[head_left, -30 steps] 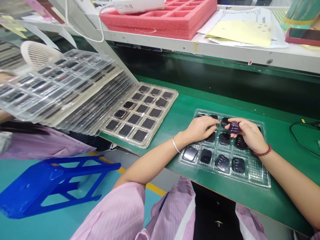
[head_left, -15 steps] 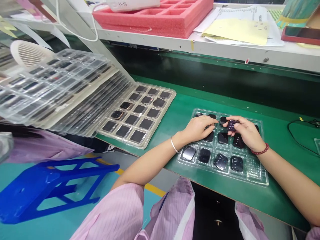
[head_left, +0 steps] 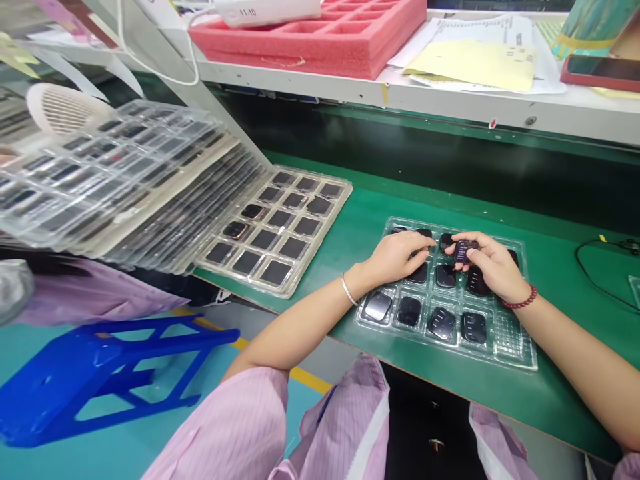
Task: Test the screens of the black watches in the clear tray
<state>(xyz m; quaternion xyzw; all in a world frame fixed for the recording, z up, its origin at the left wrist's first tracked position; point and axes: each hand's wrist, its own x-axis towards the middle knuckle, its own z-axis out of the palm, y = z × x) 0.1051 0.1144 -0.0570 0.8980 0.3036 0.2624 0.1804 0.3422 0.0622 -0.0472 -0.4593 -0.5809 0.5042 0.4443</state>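
My right hand (head_left: 497, 267) pinches a smartwatch body (head_left: 465, 251) between thumb and fingers, its lit dark screen facing up. Below it lies a clear plastic tray (head_left: 515, 353) of square compartments, several holding dark strapless smartwatch bodies such as this one (head_left: 409, 311) in the front row. A few of those screens glow with lines of text. My left hand (head_left: 399, 259) rests over the left side of the tray, fingers stretched to the right and thumb apart, with nothing seen in it. It hides some of the compartments beneath.
Left on the green table (head_left: 360, 213) lies another tray (head_left: 320, 243) of dark square pieces. Beside it a tall stack of trays (head_left: 165, 193) leans over the edge. Red foam (head_left: 300, 50) and papers (head_left: 470, 63) sit on the shelf above. A blue stool (head_left: 65, 380) stands lower left.
The lit pattern on the held smartwatch's screen has changed, and the watch has shifted very slightly. Both hands stay in nearly the same place.
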